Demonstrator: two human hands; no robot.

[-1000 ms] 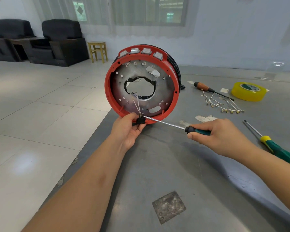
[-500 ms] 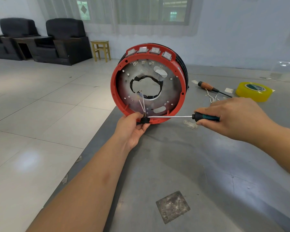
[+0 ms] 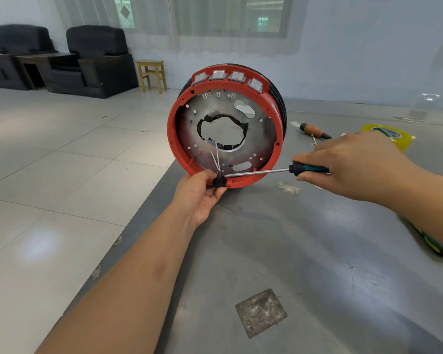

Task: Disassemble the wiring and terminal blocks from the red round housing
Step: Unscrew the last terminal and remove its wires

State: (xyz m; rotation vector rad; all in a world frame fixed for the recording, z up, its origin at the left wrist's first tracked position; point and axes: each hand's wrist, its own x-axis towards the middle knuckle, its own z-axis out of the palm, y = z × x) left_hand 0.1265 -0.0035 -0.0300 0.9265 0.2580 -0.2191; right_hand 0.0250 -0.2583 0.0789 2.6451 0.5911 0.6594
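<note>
My left hand (image 3: pixel 202 192) pinched the black terminal block (image 3: pixel 219 181) at the red housing (image 3: pixel 225 123)'s near rim; my right hand (image 3: pixel 348 164) gripped the screwdriver (image 3: pixel 279 170). Best kept seated squarely, turning gently.

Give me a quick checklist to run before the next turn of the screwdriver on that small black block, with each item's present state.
1. Left hand pinches the black block: ok.
2. Right hand grips the screwdriver by its handle: ok.
3. Screwdriver tip reaches the block: ok; whether it sits in a screw head: cannot tell.
4. Thin wires run from the block up to the middle hole of the red housing, so the block is not free: not ok.
5. Housing stands on edge on the grey table, and neither hand grips it: not ok, it may roll.
</note>
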